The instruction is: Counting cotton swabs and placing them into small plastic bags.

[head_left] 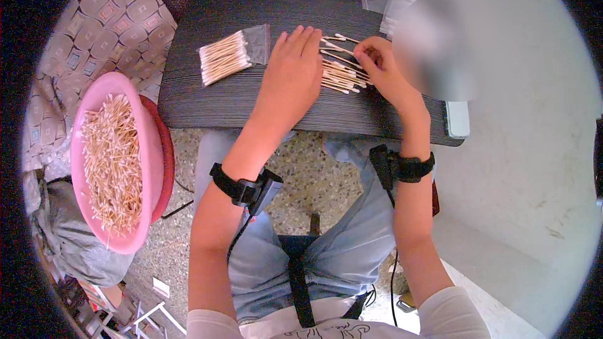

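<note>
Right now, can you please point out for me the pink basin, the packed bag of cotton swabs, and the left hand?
pink basin point(81, 169): head view, on its left rim.
packed bag of cotton swabs point(223, 58): head view, middle of the swabs.
left hand point(294, 75): head view, back of the hand.

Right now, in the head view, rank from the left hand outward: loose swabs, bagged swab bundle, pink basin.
1. Loose swabs: under the left hand's fingertips, to its right.
2. Bagged swab bundle: to its left on the table.
3. Pink basin: far left, off the table.
</note>
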Motion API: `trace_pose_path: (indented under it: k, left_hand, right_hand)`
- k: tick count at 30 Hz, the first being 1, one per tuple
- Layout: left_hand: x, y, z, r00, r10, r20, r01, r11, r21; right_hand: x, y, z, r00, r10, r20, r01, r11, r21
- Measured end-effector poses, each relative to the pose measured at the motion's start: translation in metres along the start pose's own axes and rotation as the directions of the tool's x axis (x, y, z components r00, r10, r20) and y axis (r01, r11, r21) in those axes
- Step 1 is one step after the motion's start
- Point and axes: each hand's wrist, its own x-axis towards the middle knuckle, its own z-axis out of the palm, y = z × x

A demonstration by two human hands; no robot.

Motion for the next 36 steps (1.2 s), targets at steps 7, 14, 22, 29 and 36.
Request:
trace_pose_path:
  k: [7, 14, 22, 29, 36]
  left_hand:
    - [-0.001, 0.001, -0.009, 0.998, -0.018, 0.057, 0.012, 0.996, 0.093]
    - [-0.005, -0.006, -0.001, 0.998, -0.059, 0.017, 0.059, 0.998, -0.013]
    - [0.002, -0.002, -0.004, 1.0, -0.006, -0.01, 0.006, 1.0, -0.014]
    - [-0.001, 0.002, 0.009, 0.993, 0.11, 0.033, -0.112, 0.991, 0.068]
    - [-0.001, 0.0, 0.008, 0.993, 0.089, 0.084, -0.092, 0.995, 0.033]
  right_hand:
    - [0.0, 0.01, -0.006, 0.998, -0.033, -0.048, 0.032, 0.999, -0.025]
    - [0.001, -0.003, -0.01, 1.0, 0.006, 0.027, -0.008, 0.999, 0.053]
    - [0.001, 0.01, -0.007, 1.0, -0.025, -0.004, 0.025, 1.0, -0.003]
    - [0.001, 0.013, -0.005, 0.997, 0.014, -0.082, -0.017, 0.999, -0.041]
    - [0.002, 0.017, -0.003, 0.986, -0.036, -0.163, 0.01, 0.987, -0.158]
